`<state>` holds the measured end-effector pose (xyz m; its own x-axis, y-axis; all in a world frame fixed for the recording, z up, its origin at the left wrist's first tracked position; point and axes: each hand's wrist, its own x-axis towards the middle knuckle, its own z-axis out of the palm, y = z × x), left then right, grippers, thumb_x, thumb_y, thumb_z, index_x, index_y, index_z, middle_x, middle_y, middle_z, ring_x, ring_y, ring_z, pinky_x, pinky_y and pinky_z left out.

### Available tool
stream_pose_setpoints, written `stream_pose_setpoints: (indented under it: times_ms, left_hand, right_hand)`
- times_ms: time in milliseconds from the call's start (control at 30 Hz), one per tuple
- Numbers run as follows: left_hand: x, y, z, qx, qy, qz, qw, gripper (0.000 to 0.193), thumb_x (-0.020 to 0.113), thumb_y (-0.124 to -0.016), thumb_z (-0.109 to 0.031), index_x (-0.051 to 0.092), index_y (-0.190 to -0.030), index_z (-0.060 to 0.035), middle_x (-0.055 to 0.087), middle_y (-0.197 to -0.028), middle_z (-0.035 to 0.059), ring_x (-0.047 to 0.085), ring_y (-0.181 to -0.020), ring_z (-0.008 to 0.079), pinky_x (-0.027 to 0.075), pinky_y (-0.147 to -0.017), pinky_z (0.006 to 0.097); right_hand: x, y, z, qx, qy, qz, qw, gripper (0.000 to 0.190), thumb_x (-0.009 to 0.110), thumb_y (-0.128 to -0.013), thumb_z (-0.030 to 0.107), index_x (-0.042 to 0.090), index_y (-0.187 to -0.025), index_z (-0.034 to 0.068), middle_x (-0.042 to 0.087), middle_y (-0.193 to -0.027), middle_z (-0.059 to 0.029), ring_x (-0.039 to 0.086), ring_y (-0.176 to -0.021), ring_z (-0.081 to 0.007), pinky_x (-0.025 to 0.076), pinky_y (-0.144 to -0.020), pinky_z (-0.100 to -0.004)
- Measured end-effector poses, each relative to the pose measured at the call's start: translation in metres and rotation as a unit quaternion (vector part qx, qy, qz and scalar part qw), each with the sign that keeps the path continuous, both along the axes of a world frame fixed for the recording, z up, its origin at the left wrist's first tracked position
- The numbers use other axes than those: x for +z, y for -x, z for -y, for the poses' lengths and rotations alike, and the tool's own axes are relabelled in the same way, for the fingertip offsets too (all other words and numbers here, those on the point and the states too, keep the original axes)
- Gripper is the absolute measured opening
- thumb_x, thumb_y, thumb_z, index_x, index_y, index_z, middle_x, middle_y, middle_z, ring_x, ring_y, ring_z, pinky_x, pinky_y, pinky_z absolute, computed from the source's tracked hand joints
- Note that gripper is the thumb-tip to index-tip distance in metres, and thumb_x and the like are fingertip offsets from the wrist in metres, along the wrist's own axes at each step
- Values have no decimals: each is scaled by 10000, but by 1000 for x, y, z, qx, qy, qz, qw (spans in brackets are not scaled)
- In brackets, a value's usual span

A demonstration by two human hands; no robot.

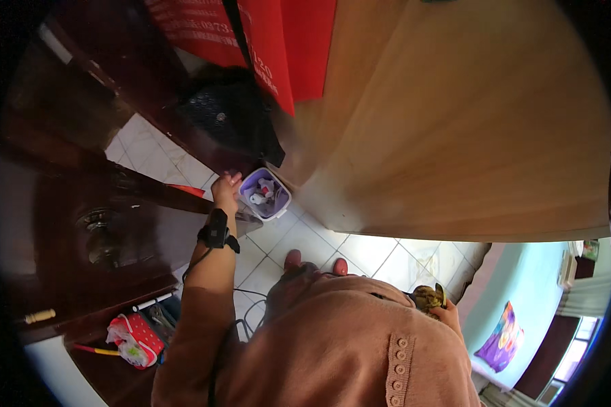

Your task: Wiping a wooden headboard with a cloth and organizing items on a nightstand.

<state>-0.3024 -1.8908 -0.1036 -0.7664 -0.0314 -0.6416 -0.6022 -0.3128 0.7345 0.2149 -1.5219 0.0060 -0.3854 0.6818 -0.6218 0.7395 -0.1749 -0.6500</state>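
My left hand [226, 189] reaches beside a small waste bin [287, 207] with a white rim and purple inside. Its fingers are extended and apart, and I see nothing held in them. White and clear crumpled litter [265, 190] lies in the bin, along with a bit of red. Low on the right, my right hand [449, 314] is wrapped around a brown-and-yellow object [427, 299]. Its exact kind is unclear, and part of it is hidden by my fingers and the brown shirt.
A brown wooden panel [438, 142] fills the upper right. Above the bin hang a black bag [229, 117] and a red bag [305, 51] bearing writing. Dark furniture [56, 239] stands left, with a red polka-dot bag [150, 338] below. A cable [244, 320] trails by my arm.
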Motion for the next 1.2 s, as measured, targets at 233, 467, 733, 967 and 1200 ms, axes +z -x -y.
stream_pose_setpoints:
  times_ms: [233, 467, 733, 967, 1200]
  left_hand:
    - [-69, 58, 37, -237, 297, -189, 905, 258, 459, -802, -82, 506, -1025, 40, 629, -976, 144, 587, -917, 202, 401, -858, 248]
    - [-81, 73, 1, -37, 73, -34, 996, 158, 585, -703, -15, 541, -854, -20, 614, -947, 92, 575, -875, 198, 421, -802, 281]
    - [-49, 65, -10, -27, 3, -6, 1000, 398, 555, -769, -81, 500, -1163, -87, 524, -1192, 70, 473, -1110, 227, 318, -975, 314]
    - [-30, 60, 13, -149, 95, 23, 984, 358, 413, -870, -306, 492, -1184, -154, 494, -1264, 35, 425, -1191, 223, 95, -1012, 514]
    - [-13, 39, 25, -207, 85, 3, 975, 445, 559, -789, -266, 475, -1204, -128, 563, -1158, 78, 480, -1128, 226, 270, -930, 443]
  right_hand:
    - [20, 13, 44, -66, 7, 17, 998, 385, 604, -658, -24, 589, -1043, -24, 630, -865, -40, 567, -708, -122, 454, -654, -252]
    - [19, 0, 48, -97, 15, 43, 994, 394, 604, -649, -21, 585, -1042, -26, 634, -896, -66, 591, -774, -157, 471, -720, -287]
    - [31, 9, 61, -88, -1, 59, 994, 389, 610, -647, -20, 587, -1035, -25, 635, -894, -62, 592, -771, -152, 474, -707, -281]
    - [27, 15, 57, -71, 0, 26, 997, 391, 607, -647, -20, 578, -1036, -41, 635, -900, -78, 593, -764, -164, 476, -698, -281]
    - [33, 21, 50, -75, 12, 43, 996, 381, 589, -637, -26, 574, -1016, -55, 632, -882, -82, 590, -749, -172, 477, -690, -289]
